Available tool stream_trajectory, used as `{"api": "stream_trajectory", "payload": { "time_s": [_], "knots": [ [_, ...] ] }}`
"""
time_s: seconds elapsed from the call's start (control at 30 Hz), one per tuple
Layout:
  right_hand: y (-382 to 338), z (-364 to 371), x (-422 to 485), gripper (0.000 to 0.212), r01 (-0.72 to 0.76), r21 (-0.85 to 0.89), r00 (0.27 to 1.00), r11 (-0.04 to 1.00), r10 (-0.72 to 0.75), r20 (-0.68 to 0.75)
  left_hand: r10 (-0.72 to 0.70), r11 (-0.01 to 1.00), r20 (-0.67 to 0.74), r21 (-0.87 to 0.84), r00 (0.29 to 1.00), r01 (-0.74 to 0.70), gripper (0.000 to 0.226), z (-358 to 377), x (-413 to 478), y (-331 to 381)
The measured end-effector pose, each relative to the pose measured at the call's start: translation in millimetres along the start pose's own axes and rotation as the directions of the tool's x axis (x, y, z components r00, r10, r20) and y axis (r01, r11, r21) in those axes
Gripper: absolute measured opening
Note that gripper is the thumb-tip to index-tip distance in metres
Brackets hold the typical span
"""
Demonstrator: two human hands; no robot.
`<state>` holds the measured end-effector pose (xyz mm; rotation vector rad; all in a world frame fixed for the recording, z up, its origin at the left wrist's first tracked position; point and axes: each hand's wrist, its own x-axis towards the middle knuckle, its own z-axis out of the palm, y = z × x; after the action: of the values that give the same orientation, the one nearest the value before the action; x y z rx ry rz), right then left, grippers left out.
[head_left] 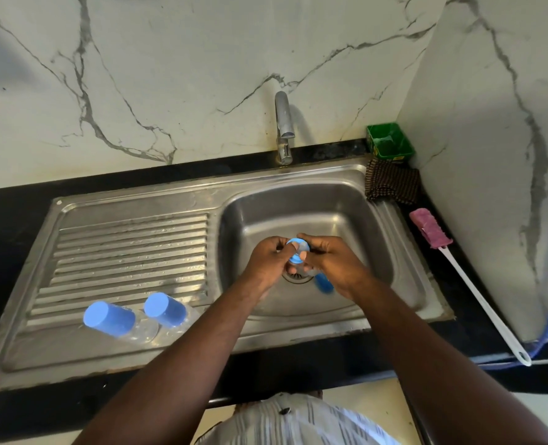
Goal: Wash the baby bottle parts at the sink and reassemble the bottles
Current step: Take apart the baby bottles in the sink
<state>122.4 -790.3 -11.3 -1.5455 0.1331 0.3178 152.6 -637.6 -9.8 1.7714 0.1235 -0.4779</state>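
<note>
Blue ring (295, 244) is btwn your hands over the sink (378, 232) basin; your left hand (271, 258) & right hand (330, 263) both pinch it. Another blue part (324, 283) lies at 5 o'clock by the drain. At 8 o'clock, a bottle (118, 319) & second bottle (169, 311) lie capped on the drainboard (131, 245).

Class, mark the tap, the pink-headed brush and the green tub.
tap (282, 117): head view, on its upright spout.
pink-headed brush (430, 228): head view, on its pink head.
green tub (393, 153): head view, on its front wall.
</note>
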Motion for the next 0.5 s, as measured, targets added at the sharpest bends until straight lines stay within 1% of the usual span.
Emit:
{"api": "stream_trajectory", "payload": {
  "time_s": [0.1,0.2,0.33,0.43,0.5],
  "knots": [
    [-0.7,8.6,0.4,0.019,-0.016,-0.017,0.990,1.000,0.013,-0.141,0.044,0.997,-0.006,0.064,0.999,-0.044,0.023,2.3,-1.3,2.8],
    [-2.5,14.7,3.8,0.015,-0.038,-0.082,0.964,0.996,0.015,-0.265,0.085,0.994,-0.028,0.067,0.996,-0.083,0.022,5.6,-4.9,4.0],
    [-3.3,14.9,11.9,0.022,-0.098,-0.256,0.946,0.962,0.010,-0.325,0.105,0.994,-0.015,0.023,0.994,-0.104,0.023,7.0,-5.5,1.3],
    [-4.3,14.8,14.4,0.024,-0.119,-0.299,0.936,0.947,0.007,-0.351,0.102,0.995,0.008,-0.008,0.995,-0.102,0.024,4.5,-4.5,-0.1],
    [-4.5,13.9,12.4,0.021,-0.099,-0.298,0.942,0.949,-0.008,-0.335,0.094,0.996,0.036,-0.013,0.995,-0.093,0.023,0.9,-3.9,0.2]
  ]
}}
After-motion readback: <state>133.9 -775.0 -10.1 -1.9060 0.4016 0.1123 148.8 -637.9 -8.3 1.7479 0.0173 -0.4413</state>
